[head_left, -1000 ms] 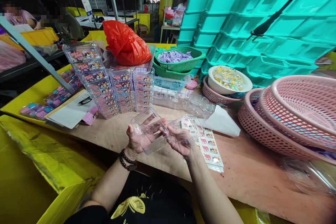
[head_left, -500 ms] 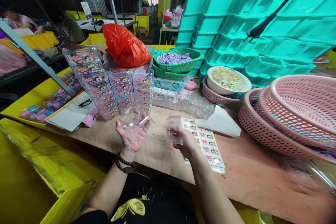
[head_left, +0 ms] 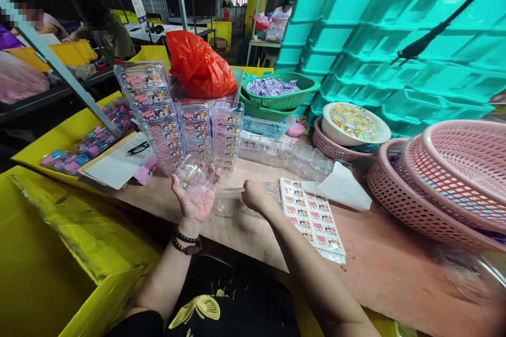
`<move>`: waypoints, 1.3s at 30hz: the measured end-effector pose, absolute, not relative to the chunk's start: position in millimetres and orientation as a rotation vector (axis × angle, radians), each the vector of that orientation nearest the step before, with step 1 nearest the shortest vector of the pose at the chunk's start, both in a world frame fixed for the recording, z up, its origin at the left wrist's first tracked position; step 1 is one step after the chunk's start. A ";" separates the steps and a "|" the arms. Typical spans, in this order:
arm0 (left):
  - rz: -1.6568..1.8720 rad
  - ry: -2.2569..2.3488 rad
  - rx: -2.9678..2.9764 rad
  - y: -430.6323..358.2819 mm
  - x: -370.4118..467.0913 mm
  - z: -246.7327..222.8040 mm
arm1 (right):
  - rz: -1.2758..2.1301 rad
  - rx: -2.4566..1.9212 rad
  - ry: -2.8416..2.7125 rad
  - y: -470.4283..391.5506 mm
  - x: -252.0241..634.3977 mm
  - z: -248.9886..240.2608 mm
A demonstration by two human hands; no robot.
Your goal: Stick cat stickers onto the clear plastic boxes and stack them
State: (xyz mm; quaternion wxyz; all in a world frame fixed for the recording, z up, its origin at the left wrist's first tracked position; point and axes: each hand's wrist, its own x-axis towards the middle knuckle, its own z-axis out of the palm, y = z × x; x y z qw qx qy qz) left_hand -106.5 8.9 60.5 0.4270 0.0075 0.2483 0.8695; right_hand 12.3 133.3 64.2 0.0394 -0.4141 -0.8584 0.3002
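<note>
A clear plastic box (head_left: 193, 172) rests on the palm of my left hand (head_left: 197, 200), whose fingers are spread around it. My right hand (head_left: 255, 196) is closed on a second clear plastic container (head_left: 231, 202), low over the table between my left hand and the sticker sheet. That sheet of cat stickers (head_left: 312, 216) lies just right of my right hand, its white backing (head_left: 342, 184) peeled up at the top. Behind my left hand stand three stacks of clear boxes with cat labels (head_left: 158, 126).
More clear containers (head_left: 304, 160) lie behind the sheet. Pink baskets (head_left: 454, 179) crowd the right side. Green baskets (head_left: 276, 95), a white bowl (head_left: 356, 124) and a red bag (head_left: 201, 68) stand at the back. Teal crates (head_left: 379, 37) tower behind; a yellow bin (head_left: 59, 231) is at left.
My right hand has moved left, off the sticker sheet's edge towards my left hand, with the clear container. The view has shifted slightly. My left hand still holds its box.
</note>
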 end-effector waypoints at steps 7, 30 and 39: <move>2.137 0.536 -0.173 19.4 -94.1 67.6 | 1.087 -0.965 -2.375 111.6 28.5 84.9; 1.894 0.740 0.398 21.2 -67.5 55.8 | 0.773 -0.616 -2.189 79.4 57.5 92.0; 1.878 0.711 0.301 21.9 -59.5 61.5 | 0.736 -0.607 -2.127 73.1 61.8 93.5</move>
